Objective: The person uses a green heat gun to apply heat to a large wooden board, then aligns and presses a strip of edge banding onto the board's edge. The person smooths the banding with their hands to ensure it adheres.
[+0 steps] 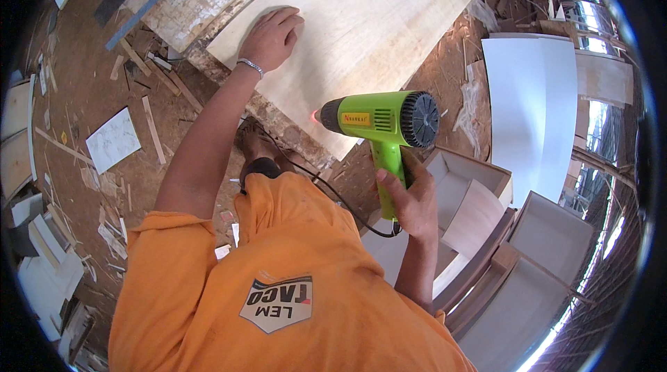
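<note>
My left hand (273, 37) lies flat, palm down, on the near left corner of a pale plywood sheet (375, 18); a thin metal bangle circles its wrist. My right hand (411, 200) grips the handle of a bright green heat gun (381, 119). The gun has a black rear vent, and its nozzle points left, glowing red at the tip, just above the sheet's near edge. A black cord (347, 207) hangs from the handle past my orange shirt.
The sheet rests on a worn, paint-flecked board (198, 4). Wood offcuts and strips (149, 104) litter the dirt floor at left. A white panel (531, 104) and open wooden boxes (479, 198) stand at right.
</note>
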Motion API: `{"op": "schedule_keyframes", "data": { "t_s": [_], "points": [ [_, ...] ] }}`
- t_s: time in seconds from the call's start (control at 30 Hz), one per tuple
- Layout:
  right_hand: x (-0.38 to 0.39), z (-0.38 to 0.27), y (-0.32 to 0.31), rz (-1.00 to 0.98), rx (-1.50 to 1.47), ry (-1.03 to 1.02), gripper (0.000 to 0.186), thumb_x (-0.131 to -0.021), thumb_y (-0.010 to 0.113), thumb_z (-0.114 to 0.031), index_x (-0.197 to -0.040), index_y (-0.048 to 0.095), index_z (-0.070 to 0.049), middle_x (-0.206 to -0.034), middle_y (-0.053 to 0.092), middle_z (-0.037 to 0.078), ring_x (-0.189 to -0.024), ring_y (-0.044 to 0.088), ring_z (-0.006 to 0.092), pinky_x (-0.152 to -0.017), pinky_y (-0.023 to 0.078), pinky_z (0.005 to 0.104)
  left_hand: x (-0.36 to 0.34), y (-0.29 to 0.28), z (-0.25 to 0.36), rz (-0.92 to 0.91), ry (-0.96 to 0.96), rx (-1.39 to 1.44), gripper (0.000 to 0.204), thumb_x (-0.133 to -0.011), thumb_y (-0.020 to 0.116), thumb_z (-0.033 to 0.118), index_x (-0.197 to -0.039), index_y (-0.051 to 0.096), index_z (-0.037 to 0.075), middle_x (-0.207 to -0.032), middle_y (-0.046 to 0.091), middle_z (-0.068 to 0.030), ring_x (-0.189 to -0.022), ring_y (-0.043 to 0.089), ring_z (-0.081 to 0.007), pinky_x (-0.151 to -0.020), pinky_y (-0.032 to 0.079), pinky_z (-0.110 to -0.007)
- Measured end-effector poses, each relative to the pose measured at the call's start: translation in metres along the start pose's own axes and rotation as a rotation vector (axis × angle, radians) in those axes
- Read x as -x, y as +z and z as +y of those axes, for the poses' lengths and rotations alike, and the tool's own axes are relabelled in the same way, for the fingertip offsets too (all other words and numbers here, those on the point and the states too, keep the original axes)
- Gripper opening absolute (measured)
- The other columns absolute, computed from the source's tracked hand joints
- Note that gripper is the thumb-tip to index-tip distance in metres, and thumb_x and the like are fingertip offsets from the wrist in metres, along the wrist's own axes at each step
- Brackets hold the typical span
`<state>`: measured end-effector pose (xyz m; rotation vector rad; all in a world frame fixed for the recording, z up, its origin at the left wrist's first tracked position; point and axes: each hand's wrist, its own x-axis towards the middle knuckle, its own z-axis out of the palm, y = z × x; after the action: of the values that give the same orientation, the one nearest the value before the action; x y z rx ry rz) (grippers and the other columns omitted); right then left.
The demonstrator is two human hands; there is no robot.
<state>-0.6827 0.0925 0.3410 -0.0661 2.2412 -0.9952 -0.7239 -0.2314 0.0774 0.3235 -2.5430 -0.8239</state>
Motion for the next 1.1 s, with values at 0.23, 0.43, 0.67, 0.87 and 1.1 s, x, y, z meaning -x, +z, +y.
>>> {"op": "schedule_keyframes", "data": {
  "t_s": [0.23, 0.43, 0.67, 0.87, 1.1],
  "points": [
    [0.008, 0.006, 0.008, -0.020, -0.060, -0.005, 0.057, -0.092, 0.072, -0.019, -0.139, 0.058, 0.009, -0.097, 0.072, 0.012, -0.084, 0.070, 0.0156, -0.075, 0.056, 0.0332, 0.001, -0.003, 0.003, -0.018, -0.023, 0.011, 0.030, -0.093, 0.063, 0.007, -0.123, 0.069, 0.011, -0.143, 0.061, -0.0081, -0.134, 0.055, -0.0302, -0.116, 0.044, -0.043],
    [0.020, 0.012, 0.014, 0.052, -0.009, -0.014, 0.057, -0.091, 0.073, -0.020, -0.138, 0.059, 0.009, -0.101, 0.074, 0.014, -0.088, 0.071, 0.0159, -0.078, 0.056, 0.0334, -0.001, -0.003, 0.000, -0.025, 0.004, 0.001, 0.030, -0.094, 0.063, 0.008, -0.123, 0.069, 0.011, -0.142, 0.062, -0.0090, -0.133, 0.055, -0.0310, -0.116, 0.043, -0.044],
    [0.034, 0.014, 0.011, 0.141, 0.019, 0.022, 0.056, -0.090, 0.074, -0.022, -0.136, 0.061, 0.008, -0.102, 0.074, 0.015, -0.090, 0.071, 0.0191, -0.080, 0.056, 0.0357, -0.003, -0.004, -0.001, -0.054, 0.012, -0.013, 0.029, -0.098, 0.060, 0.012, -0.125, 0.068, 0.011, -0.144, 0.060, -0.0076, -0.136, 0.054, -0.0281, -0.117, 0.043, -0.044],
    [0.037, 0.034, -0.008, 0.150, 0.056, -0.046, 0.055, -0.090, 0.074, -0.022, -0.135, 0.061, 0.008, -0.100, 0.073, 0.015, -0.085, 0.069, 0.0184, -0.079, 0.055, 0.0363, -0.001, -0.002, 0.002, -0.014, 0.050, -0.017, 0.028, -0.098, 0.059, 0.011, -0.124, 0.069, 0.011, -0.142, 0.061, -0.0077, -0.134, 0.055, -0.0288, -0.115, 0.045, -0.043],
    [0.021, 0.036, -0.047, -0.013, 0.012, -0.071, 0.051, -0.090, 0.073, -0.021, -0.132, 0.063, 0.007, -0.101, 0.074, 0.017, -0.091, 0.070, 0.0230, -0.086, 0.055, 0.0386, 0.003, 0.005, 0.003, 0.012, 0.039, -0.038, 0.030, -0.098, 0.058, 0.010, -0.127, 0.066, 0.009, -0.143, 0.060, -0.0099, -0.137, 0.053, -0.0309, -0.116, 0.044, -0.043]
  ]
}}
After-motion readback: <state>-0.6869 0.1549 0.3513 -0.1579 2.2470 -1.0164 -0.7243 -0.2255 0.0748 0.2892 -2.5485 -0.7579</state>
